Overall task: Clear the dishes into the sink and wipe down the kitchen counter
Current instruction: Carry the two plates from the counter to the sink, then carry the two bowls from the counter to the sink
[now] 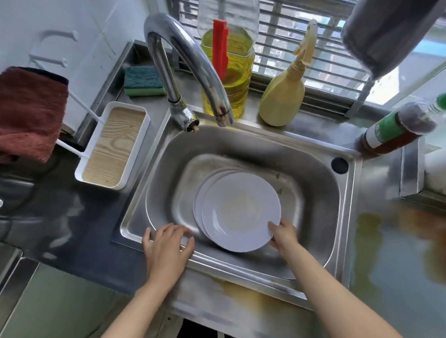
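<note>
A stack of white plates (pixel 240 210) lies in the steel sink (pixel 316 170), tilted toward the near wall. My right hand (pixel 283 234) pinches the near right rim of the top plate. My left hand (pixel 166 244) rests on the sink's near left rim, fingers curled over the edge and holding nothing, just left of the plates. A dark red cloth (pixel 22 113) hangs on a rack at the far left. A green and yellow sponge (pixel 142 81) sits behind the tap.
The chrome tap (pixel 187 68) arches over the sink's back. Behind it stand a yellow oil bottle (pixel 227 66), a cream spray bottle (pixel 285 94) and a dark sauce bottle (pixel 399 128). A white tray with a wooden base (pixel 113 145) sits left. The counter (pixel 412 250) at right shows brownish stains.
</note>
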Action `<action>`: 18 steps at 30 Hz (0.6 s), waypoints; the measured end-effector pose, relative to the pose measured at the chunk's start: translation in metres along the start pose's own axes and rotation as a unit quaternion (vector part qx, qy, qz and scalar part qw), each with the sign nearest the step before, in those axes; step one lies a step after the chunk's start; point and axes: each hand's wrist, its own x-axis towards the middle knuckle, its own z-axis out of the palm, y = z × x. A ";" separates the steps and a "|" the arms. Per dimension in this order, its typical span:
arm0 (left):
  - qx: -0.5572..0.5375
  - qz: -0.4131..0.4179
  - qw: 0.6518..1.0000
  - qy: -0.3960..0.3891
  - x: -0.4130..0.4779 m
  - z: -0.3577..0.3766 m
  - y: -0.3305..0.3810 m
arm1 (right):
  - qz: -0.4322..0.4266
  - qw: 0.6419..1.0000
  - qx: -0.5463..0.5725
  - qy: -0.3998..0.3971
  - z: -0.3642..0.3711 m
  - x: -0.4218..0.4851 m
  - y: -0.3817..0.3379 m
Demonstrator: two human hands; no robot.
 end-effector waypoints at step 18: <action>-0.422 -0.140 0.895 0.033 -0.075 -0.069 0.000 | -0.337 0.816 -0.432 -0.187 0.012 -0.138 -0.031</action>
